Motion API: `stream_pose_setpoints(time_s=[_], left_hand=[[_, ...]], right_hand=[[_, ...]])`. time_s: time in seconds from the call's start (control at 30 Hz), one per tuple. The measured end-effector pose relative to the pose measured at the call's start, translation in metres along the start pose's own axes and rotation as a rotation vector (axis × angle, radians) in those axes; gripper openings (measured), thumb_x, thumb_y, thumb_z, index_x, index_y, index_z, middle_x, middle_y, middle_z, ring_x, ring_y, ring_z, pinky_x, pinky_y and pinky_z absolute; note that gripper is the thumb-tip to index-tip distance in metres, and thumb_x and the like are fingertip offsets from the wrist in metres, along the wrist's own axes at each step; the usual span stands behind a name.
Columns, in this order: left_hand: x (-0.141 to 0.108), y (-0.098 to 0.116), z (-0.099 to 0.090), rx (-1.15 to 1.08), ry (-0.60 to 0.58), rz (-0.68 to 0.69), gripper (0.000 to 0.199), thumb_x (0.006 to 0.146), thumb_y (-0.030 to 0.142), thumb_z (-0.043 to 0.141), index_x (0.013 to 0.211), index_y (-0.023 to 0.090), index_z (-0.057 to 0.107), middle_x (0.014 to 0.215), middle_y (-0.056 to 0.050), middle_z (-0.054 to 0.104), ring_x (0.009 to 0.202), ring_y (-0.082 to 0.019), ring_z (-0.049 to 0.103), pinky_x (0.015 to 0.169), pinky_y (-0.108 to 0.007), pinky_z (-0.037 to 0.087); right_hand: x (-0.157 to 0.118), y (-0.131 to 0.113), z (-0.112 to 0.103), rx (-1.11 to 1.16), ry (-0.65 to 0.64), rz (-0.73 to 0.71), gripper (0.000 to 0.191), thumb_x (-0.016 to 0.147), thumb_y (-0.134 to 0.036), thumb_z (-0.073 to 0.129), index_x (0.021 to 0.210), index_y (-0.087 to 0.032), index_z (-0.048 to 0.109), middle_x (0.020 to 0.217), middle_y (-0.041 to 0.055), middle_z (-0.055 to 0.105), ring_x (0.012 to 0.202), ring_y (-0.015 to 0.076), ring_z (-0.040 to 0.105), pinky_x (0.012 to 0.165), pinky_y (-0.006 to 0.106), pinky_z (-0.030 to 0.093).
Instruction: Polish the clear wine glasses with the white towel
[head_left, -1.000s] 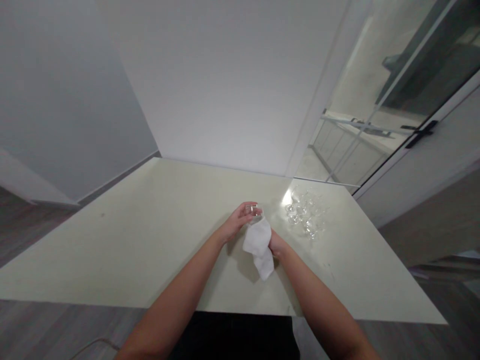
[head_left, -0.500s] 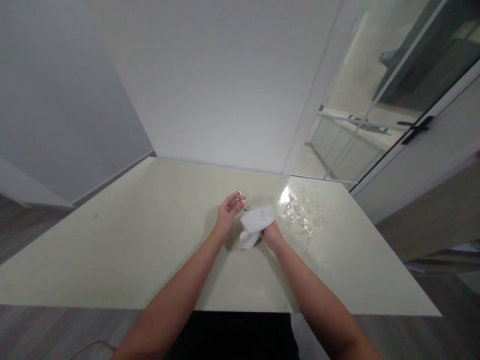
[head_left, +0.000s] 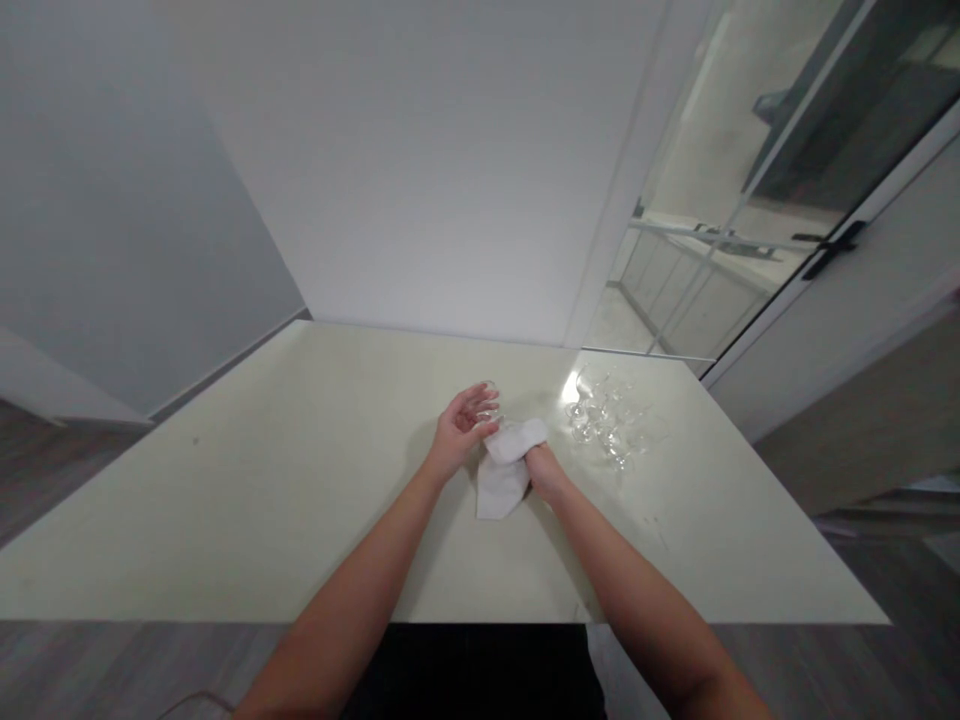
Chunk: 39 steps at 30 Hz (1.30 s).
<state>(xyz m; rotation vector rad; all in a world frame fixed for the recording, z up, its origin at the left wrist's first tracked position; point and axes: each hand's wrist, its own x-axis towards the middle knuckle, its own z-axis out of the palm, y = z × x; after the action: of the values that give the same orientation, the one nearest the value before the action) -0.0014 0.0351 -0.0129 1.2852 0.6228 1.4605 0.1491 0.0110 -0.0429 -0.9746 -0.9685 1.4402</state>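
Note:
My left hand (head_left: pixel 456 432) curls its fingers around a clear glass piece (head_left: pixel 490 386), whose exact shape is hard to make out through the fingers. A white cloth (head_left: pixel 504 488) is bunched in my right hand (head_left: pixel 546 472), its lower corner hanging toward the table. The cloth's upper edge meets the near side of the clear glass piece. Most of my right hand's fingers are hidden behind or inside the cloth. Just right of my hands lies a cluster of several clear glass pieces (head_left: pixel 611 430), shiny and overlapping.
The pale table (head_left: pixel 247 500) extends widely on both sides and ends in front of my body. A white wall (head_left: pixel 450 200) rises along its back edge. At the right are a glazed panel and a door with a black handle (head_left: pixel 832 250).
My right hand has turned the cloth, so its lower part now hangs further down. The left hand has shifted slightly right with the clear glass piece, closer to the cloth.

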Motion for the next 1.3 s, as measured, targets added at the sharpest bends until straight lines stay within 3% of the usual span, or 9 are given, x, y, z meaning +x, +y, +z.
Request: stream_pose_setpoints(time_s=[0.17, 0.47, 0.7, 0.83, 0.9, 0.97, 1.03, 1.13, 1.3], left_hand=[[-0.011, 0.013, 0.015, 0.275, -0.138, 0.056, 0.074, 0.065, 0.028, 0.084, 0.132, 0.025, 0.053, 0.129, -0.013, 0.060, 0.104, -0.023, 0.064, 0.091, -0.037, 0.048], [-0.012, 0.016, 0.017, 0.409, -0.112, 0.166, 0.075, 0.068, 0.031, 0.082, 0.135, 0.025, 0.050, 0.128, -0.013, 0.060, 0.098, -0.022, 0.065, 0.086, -0.035, 0.049], [-0.007, 0.011, 0.010, 0.340, 0.047, 0.168, 0.075, 0.072, 0.031, 0.078, 0.138, 0.025, 0.042, 0.125, -0.012, 0.056, 0.093, -0.019, 0.066, 0.085, -0.033, 0.049], [-0.004, 0.009, 0.003, 0.397, 0.128, 0.180, 0.072, 0.076, 0.033, 0.073, 0.139, 0.026, 0.039, 0.125, -0.010, 0.053, 0.082, -0.014, 0.064, 0.078, -0.029, 0.049], [-0.002, 0.009, -0.001, 0.488, 0.160, 0.223, 0.071, 0.079, 0.033, 0.069, 0.141, 0.025, 0.036, 0.124, -0.010, 0.053, 0.081, -0.013, 0.063, 0.074, -0.028, 0.048], [-0.001, 0.010, -0.005, 0.621, 0.172, 0.293, 0.072, 0.079, 0.032, 0.067, 0.142, 0.024, 0.034, 0.121, -0.009, 0.054, 0.079, -0.012, 0.061, 0.074, -0.028, 0.048], [-0.001, 0.012, -0.009, 0.759, 0.090, 0.320, 0.071, 0.078, 0.031, 0.066, 0.141, 0.022, 0.035, 0.116, -0.008, 0.057, 0.075, -0.011, 0.058, 0.077, -0.030, 0.048], [-0.005, 0.016, -0.010, 0.904, -0.161, 0.228, 0.066, 0.074, 0.032, 0.067, 0.134, 0.022, 0.041, 0.110, -0.005, 0.062, 0.074, -0.013, 0.058, 0.078, -0.031, 0.049], [-0.010, 0.027, -0.007, 1.051, -0.457, 0.142, 0.055, 0.070, 0.035, 0.072, 0.120, 0.022, 0.052, 0.103, -0.004, 0.065, 0.087, -0.020, 0.061, 0.081, -0.033, 0.047]], right_hand=[[0.003, -0.003, -0.006, -0.054, 0.011, -0.042, 0.026, 0.065, -0.021, 0.059, 0.090, -0.019, 0.067, 0.090, 0.0035, 0.073, 0.080, 0.0192, 0.066, 0.078, 0.033, 0.053], [0.005, 0.005, -0.009, -0.210, -0.021, -0.146, 0.023, 0.069, -0.021, 0.055, 0.088, -0.017, 0.068, 0.088, 0.0027, 0.072, 0.077, 0.0173, 0.064, 0.073, 0.029, 0.052], [0.003, 0.004, -0.008, -0.153, 0.051, -0.070, 0.028, 0.069, -0.029, 0.065, 0.094, -0.018, 0.069, 0.096, 0.0057, 0.074, 0.093, 0.0227, 0.066, 0.089, 0.038, 0.051], [-0.005, -0.008, 0.003, 0.056, -0.085, 0.041, 0.042, 0.076, -0.048, 0.062, 0.106, -0.018, 0.069, 0.111, 0.0080, 0.072, 0.103, 0.0252, 0.066, 0.095, 0.040, 0.050], [-0.008, -0.015, 0.007, 0.143, -0.144, 0.022, 0.047, 0.076, -0.053, 0.063, 0.108, -0.019, 0.068, 0.114, 0.0073, 0.071, 0.106, 0.0257, 0.065, 0.095, 0.038, 0.051], [-0.010, -0.018, 0.006, 0.200, -0.112, -0.033, 0.048, 0.074, -0.055, 0.066, 0.108, -0.020, 0.068, 0.110, 0.0065, 0.072, 0.102, 0.0257, 0.066, 0.092, 0.038, 0.052], [-0.008, -0.018, 0.002, 0.241, -0.064, -0.070, 0.050, 0.073, -0.055, 0.066, 0.109, -0.021, 0.067, 0.110, 0.0067, 0.072, 0.100, 0.0252, 0.066, 0.090, 0.038, 0.053], [-0.002, -0.015, -0.008, 0.216, -0.090, -0.064, 0.049, 0.073, -0.050, 0.067, 0.113, -0.021, 0.064, 0.118, 0.0067, 0.068, 0.104, 0.0245, 0.064, 0.093, 0.038, 0.050], [0.001, -0.019, -0.016, -0.110, -0.097, -0.099, 0.034, 0.068, -0.033, 0.068, 0.100, -0.020, 0.066, 0.102, 0.0030, 0.071, 0.093, 0.0200, 0.064, 0.091, 0.034, 0.049]])
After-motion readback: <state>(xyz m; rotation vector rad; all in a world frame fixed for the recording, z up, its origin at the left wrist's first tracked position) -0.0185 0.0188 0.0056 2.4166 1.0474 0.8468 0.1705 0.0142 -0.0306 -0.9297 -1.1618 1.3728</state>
